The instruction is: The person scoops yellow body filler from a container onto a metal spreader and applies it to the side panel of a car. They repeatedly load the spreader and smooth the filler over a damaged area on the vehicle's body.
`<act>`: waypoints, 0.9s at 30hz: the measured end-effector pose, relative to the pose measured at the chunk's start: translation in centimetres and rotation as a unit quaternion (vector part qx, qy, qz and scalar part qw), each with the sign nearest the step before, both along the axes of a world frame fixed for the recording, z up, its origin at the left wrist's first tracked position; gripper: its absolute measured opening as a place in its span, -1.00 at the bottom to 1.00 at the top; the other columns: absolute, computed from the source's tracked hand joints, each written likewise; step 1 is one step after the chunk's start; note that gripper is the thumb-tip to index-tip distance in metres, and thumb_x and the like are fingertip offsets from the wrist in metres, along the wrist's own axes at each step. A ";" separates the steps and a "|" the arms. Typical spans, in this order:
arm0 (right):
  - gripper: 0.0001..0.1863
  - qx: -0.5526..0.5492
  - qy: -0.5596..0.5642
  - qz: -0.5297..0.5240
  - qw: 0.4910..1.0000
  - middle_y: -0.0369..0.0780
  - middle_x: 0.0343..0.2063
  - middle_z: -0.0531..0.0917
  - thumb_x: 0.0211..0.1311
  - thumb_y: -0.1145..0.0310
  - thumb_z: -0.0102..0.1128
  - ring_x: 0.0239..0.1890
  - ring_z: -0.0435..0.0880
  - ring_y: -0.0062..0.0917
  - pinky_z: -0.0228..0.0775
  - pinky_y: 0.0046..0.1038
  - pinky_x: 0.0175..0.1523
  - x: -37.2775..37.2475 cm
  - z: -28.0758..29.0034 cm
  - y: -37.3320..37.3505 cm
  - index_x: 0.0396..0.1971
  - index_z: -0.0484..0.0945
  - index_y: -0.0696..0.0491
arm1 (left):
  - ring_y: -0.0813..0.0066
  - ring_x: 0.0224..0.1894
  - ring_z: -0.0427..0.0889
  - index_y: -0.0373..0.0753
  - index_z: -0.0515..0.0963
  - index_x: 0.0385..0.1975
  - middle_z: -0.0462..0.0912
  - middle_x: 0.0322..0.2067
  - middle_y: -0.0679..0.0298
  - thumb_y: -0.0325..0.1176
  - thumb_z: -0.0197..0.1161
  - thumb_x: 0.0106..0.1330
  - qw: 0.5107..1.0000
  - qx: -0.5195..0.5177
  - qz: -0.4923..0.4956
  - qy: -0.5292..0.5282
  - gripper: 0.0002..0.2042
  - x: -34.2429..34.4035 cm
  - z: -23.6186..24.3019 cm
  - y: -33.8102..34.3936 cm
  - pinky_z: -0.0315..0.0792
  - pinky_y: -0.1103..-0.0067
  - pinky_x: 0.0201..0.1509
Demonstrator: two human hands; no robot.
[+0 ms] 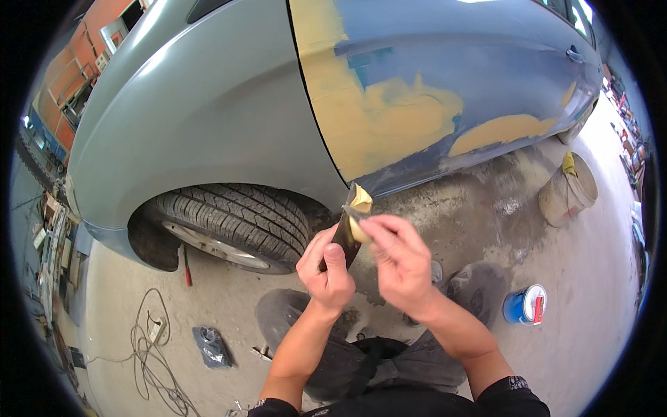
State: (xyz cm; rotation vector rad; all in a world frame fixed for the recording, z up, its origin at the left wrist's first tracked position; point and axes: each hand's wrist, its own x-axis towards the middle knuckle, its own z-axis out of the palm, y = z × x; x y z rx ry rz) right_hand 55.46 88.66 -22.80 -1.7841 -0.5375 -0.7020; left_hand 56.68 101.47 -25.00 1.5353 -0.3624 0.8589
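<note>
My left hand (325, 267) grips a dark flat spreader (345, 236) that stands tilted, with a lump of yellow filler paste (361, 202) on its top end. My right hand (396, 257) pinches a small thin blade against that paste, just right of the spreader. Both hands are held in front of a grey-blue car door (445, 69) whose lower part carries broad patches of dried yellow filler (379, 121). To the left are the grey front fender (208, 104) and the front tyre (236, 215).
A dirty white bucket (568, 189) with a yellow rag stands at the right by the car. A blue tin (524, 304) lies on the concrete near my right knee. A coiled cable (149, 347) and a dark bag (210, 345) lie at lower left.
</note>
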 end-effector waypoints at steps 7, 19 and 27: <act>-0.70 0.001 0.136 0.124 0.983 -0.14 -0.16 0.58 0.19 0.61 0.12 -0.15 0.58 -0.45 0.42 -0.52 -0.07 -1.0 -2.5 -0.3 -0.06 0.59 0.12 | 0.34 -0.29 0.61 -0.53 0.54 -0.18 0.64 -0.32 0.03 -0.24 0.00 0.43 1.000 -0.014 0.023 0.010 -0.62 0.7 -0.2 1.3 0.45 0.56 -0.19; -0.68 0.283 0.271 0.243 0.887 -0.25 -0.11 0.59 0.36 0.46 0.03 -0.12 0.54 -0.58 0.37 -0.58 0.03 3.4 1.1 -3.7 0.08 0.46 0.14 | 0.67 -0.42 0.42 -0.40 0.54 -0.41 0.55 -0.46 0.37 -0.16 0.07 0.42 0.941 -0.275 -0.132 0.146 -0.63 0.5 -0.4 0.9 0.30 0.69 -0.31; -0.75 0.097 0.129 -0.004 0.987 -0.21 -0.23 0.57 0.31 0.51 0.06 -0.30 0.52 -0.61 0.36 -0.63 -0.22 1.5 0.9 -2.8 -0.05 0.57 0.15 | 0.59 -0.34 0.50 -0.51 0.55 -0.20 0.62 -0.32 0.26 -0.19 0.06 0.43 0.982 -0.161 -0.012 0.098 -0.61 0.2 -0.1 0.2 0.39 0.67 -0.22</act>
